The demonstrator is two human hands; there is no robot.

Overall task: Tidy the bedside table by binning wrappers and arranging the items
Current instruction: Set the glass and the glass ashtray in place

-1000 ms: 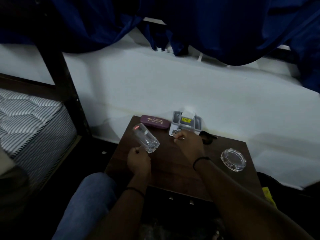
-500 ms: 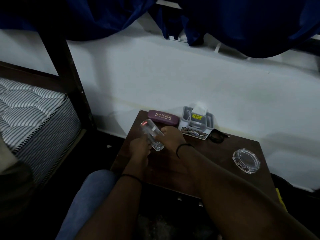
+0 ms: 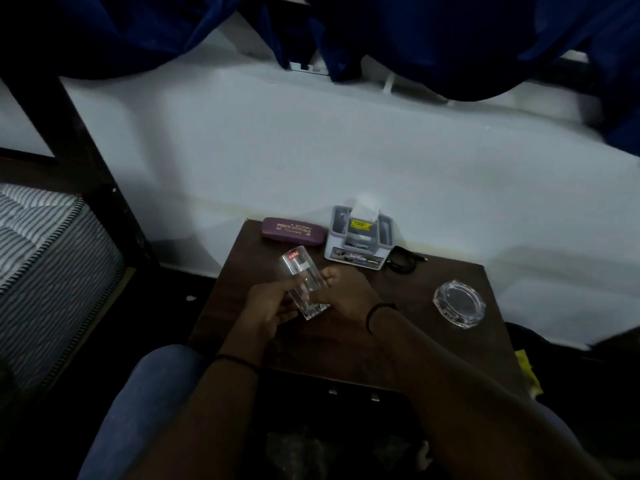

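Note:
A clear drinking glass (image 3: 302, 277) with a red label is tilted above the dark wooden bedside table (image 3: 408, 344). My left hand (image 3: 268, 304) holds it from the left near its base, and my right hand (image 3: 346, 289) grips it from the right. A maroon spectacle case (image 3: 294, 231) lies at the table's back left. Beside it stands a grey organiser box (image 3: 360, 242) with white tissue sticking out. A glass ashtray (image 3: 459, 303) sits at the right.
A black cable (image 3: 403, 263) lies behind the organiser near the white wall. A striped mattress (image 3: 45, 244) and dark bed frame stand at the left. Blue curtains hang above. Something yellow (image 3: 526, 374) shows beside the table's right edge. My knee in jeans (image 3: 138, 403) is below left.
My right hand has come from the organiser box to the glass and now grips it together with my left hand. The view has shifted slightly.

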